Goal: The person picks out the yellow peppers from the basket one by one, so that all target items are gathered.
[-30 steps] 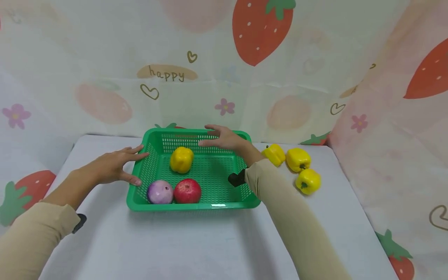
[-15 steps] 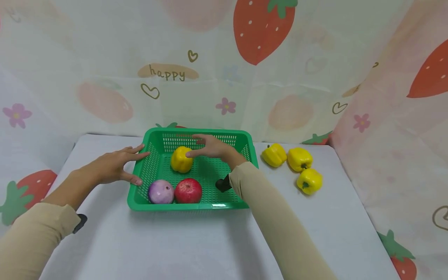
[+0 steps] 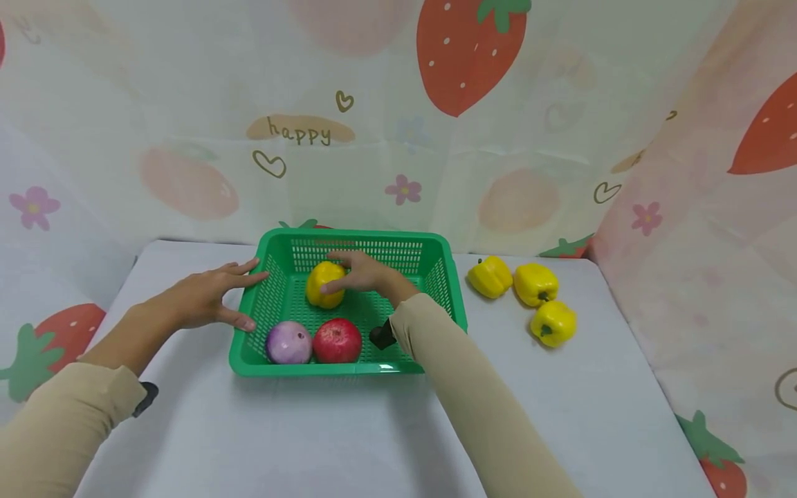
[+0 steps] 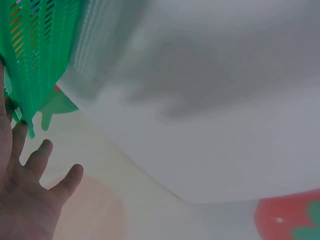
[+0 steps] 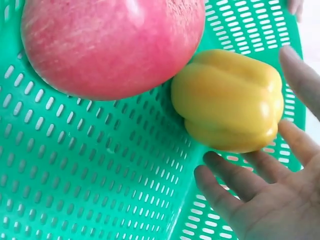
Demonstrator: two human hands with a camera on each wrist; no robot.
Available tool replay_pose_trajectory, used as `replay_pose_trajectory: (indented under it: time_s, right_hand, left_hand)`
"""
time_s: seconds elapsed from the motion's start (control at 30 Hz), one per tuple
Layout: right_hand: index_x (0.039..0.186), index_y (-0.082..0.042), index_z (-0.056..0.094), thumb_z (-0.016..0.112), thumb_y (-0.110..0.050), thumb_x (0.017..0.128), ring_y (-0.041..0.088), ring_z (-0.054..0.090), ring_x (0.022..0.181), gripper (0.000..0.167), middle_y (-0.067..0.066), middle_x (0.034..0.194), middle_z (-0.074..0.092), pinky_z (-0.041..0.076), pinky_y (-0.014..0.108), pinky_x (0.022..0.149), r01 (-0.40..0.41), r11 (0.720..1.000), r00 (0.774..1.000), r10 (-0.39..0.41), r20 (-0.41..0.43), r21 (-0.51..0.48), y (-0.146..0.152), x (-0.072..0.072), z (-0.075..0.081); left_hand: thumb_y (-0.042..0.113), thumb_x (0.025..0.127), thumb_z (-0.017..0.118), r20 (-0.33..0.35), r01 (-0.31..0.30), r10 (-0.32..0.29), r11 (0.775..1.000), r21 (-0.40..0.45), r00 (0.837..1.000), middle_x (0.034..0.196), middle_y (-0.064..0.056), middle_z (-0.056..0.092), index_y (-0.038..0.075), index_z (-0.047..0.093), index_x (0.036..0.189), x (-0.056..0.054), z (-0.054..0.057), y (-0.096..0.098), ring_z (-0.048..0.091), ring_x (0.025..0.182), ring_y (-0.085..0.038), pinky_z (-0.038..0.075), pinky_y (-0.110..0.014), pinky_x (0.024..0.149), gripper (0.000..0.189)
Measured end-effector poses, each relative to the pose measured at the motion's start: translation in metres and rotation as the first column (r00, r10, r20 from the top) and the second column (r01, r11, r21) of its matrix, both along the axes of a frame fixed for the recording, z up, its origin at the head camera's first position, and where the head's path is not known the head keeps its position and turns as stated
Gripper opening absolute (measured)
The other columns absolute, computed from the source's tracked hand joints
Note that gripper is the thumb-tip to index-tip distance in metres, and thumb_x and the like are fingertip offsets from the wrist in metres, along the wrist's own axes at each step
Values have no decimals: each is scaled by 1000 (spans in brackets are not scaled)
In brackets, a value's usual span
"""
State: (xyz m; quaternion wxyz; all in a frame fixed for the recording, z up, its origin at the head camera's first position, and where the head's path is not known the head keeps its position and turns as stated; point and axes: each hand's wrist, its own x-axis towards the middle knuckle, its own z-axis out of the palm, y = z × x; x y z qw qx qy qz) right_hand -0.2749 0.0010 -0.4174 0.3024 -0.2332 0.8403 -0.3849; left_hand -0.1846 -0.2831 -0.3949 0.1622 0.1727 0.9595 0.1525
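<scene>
A green plastic basket [image 3: 398, 370] holds a yellow bell pepper [image 3: 316, 289], a purple-and-white round vegetable [image 3: 289, 344] and a red fruit [image 3: 337, 341] like a pomegranate. My right hand [image 3: 364, 272] is over the pepper, fingers spread around its far side and thumb in front of it. In the right wrist view that hand [image 5: 270, 187] is seen beside the pepper [image 5: 227, 102], with a gap at the thumb; whether any fingertip touches is unclear. At the basket's left rim rests my left hand [image 3: 199, 296], its fingers extended; the left wrist view shows them spread.
Several more yellow objects are few: three yellow bell peppers [image 3: 537, 283] lie grouped on the white table [image 3: 299, 443], right of the basket. Behind the table hangs a cloth backdrop [image 3: 448, 159] printed with strawberries.
My right hand has moved left and lower, from above the basket's right part to the yellow bell pepper inside. The left hand has stayed at the rim.
</scene>
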Motion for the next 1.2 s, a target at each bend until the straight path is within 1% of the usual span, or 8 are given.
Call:
replay_pose_trajectory:
  time_s: [0.17,0.33,0.47,0.67,0.9,1.03,1.13,1.2]
  right_hand:
    - [153,-9,38,74,-19,91,30,47,127,72,18,149,45,43,37,108,6,1000,1000,-6,-4,23,-1,-2,-3]
    - [152,-11,41,74,-15,91,31,48,125,70,18,147,46,43,37,108,12,998,1000,-10,-20,60,-2,-4,-9]
    - [153,-11,40,73,-12,91,29,49,122,70,17,145,48,43,36,108,10,998,999,-7,-49,63,-4,-3,-13]
    - [153,-9,38,72,-11,92,27,50,118,69,15,141,51,42,34,107,-4,999,997,9,-79,53,-8,-3,-19]
    - [153,-9,38,70,-11,93,28,49,119,68,15,142,50,41,35,108,-29,998,996,33,-84,51,-3,-3,-17]
    - [153,-9,39,70,-11,93,28,50,117,67,15,140,51,42,35,107,-22,999,997,25,-77,50,3,-3,-15]
    - [153,-10,39,71,-14,93,27,50,117,67,15,140,51,42,36,107,-13,998,997,18,-75,64,8,-5,-14]
    - [152,-10,40,72,-17,93,27,49,118,68,15,141,50,42,36,107,-22,997,996,28,-82,79,11,-6,-10]
  left_hand:
    - [53,74,82,2,2,-2,1000,17,1000,162,-18,24,13,40,153,1,-3,2,22,143,-52,30,-77,100,98]
    - [55,73,81,-6,13,-13,1000,20,1000,162,-18,24,13,40,153,2,-5,2,23,143,-52,31,-77,100,98]
    - [55,73,82,-4,6,-6,1000,25,1000,162,-18,24,13,40,153,3,-4,0,22,143,-52,31,-77,100,99]
    - [55,73,82,0,-2,2,1000,19,1000,162,-17,24,14,40,153,2,-4,-1,21,144,-51,29,-78,100,99]
    - [55,73,82,-3,3,-3,1000,18,1000,162,-18,24,14,40,153,1,-4,0,21,144,-51,29,-77,100,99]
    - [55,73,82,-9,10,-10,1000,20,1000,162,-18,24,13,40,152,1,-3,-1,22,143,-51,30,-77,100,99]
    - [55,72,82,-11,7,-7,1000,22,1000,162,-18,25,13,40,152,1,-3,-1,22,144,-51,30,-77,99,100]
    - [55,72,82,-15,7,-7,1000,20,1000,162,-18,24,13,41,152,1,-3,-2,22,144,-51,30,-78,99,100]
